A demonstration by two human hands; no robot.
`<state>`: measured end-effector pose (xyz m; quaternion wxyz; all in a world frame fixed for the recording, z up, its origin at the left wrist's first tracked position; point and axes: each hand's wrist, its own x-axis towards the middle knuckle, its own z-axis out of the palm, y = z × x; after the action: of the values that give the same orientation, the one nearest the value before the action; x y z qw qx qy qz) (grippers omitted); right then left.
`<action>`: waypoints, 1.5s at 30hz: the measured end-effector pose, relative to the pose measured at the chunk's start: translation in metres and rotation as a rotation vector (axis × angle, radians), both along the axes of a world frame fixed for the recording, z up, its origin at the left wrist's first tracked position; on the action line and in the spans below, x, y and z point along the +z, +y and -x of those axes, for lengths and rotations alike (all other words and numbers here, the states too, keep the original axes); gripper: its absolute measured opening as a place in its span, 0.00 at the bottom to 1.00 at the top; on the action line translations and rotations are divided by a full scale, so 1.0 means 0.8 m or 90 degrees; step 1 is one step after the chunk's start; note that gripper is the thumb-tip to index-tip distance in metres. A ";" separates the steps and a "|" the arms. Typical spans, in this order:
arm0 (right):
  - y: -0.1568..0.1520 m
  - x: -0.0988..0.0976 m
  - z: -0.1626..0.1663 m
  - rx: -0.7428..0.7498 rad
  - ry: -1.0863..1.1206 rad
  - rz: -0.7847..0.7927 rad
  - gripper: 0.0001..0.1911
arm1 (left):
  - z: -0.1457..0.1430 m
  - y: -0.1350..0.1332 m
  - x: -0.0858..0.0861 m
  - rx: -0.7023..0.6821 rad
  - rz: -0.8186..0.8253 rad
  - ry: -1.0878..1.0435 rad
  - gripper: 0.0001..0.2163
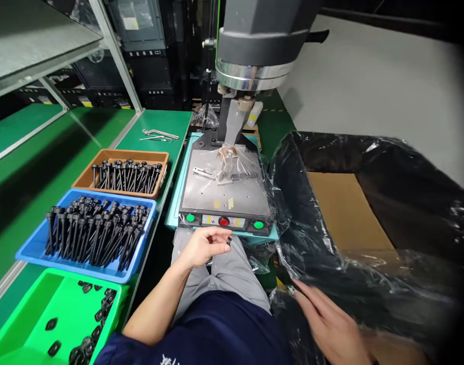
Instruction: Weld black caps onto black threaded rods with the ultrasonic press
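My left hand [203, 247] hovers over my lap just below the press's front panel, its fingers pinched on a small black part [228, 242]. My right hand [328, 319] is low at the right, fingers stretched out flat and empty, against the crinkled plastic liner [292, 203] of a big cardboard box [346, 213]. The press [226, 190] stands straight ahead, its plate covered in clear film, with a metal fixture [227, 152] under the horn.
On the green bench to the left: a brown tray [121, 154] of black bolts, a blue tray [30, 248] of several more, and a green tray [34, 309] with small black caps. Green and red buttons [223, 221] line the press front. Wrenches [159, 135] lie further back.
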<state>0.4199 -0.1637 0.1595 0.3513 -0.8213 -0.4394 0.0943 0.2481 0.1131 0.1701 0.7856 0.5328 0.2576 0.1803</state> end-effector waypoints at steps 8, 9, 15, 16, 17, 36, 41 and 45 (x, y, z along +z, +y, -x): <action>0.138 0.012 0.034 0.312 -0.044 -0.002 0.16 | 0.040 -0.010 -0.003 0.034 -0.081 0.014 0.16; 0.141 0.013 0.034 0.326 -0.046 -0.004 0.16 | 0.043 -0.010 -0.004 0.047 -0.092 0.014 0.16; 0.145 0.013 0.036 0.370 0.014 -0.015 0.15 | 0.056 -0.006 0.000 0.053 -0.126 0.041 0.15; 0.146 0.013 0.037 0.374 0.041 -0.010 0.15 | 0.057 -0.006 0.001 0.048 -0.128 0.045 0.16; 0.147 0.014 0.037 0.381 0.077 0.001 0.16 | 0.058 -0.005 0.002 0.045 -0.131 0.050 0.16; 0.171 -0.037 0.069 0.238 0.453 -0.054 0.21 | 0.017 -0.064 -0.014 0.212 -0.060 -0.015 0.19; 0.178 -0.035 0.069 0.223 0.461 -0.080 0.22 | 0.012 -0.060 -0.010 0.204 -0.121 -0.017 0.16; 0.179 -0.029 0.057 0.317 0.469 0.000 0.19 | 0.010 -0.055 -0.009 0.211 -0.131 -0.004 0.16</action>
<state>0.3740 -0.0203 0.1360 0.4508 -0.6023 -0.4694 0.4623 0.2402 0.0695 0.1629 0.6874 0.5599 0.3194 0.3346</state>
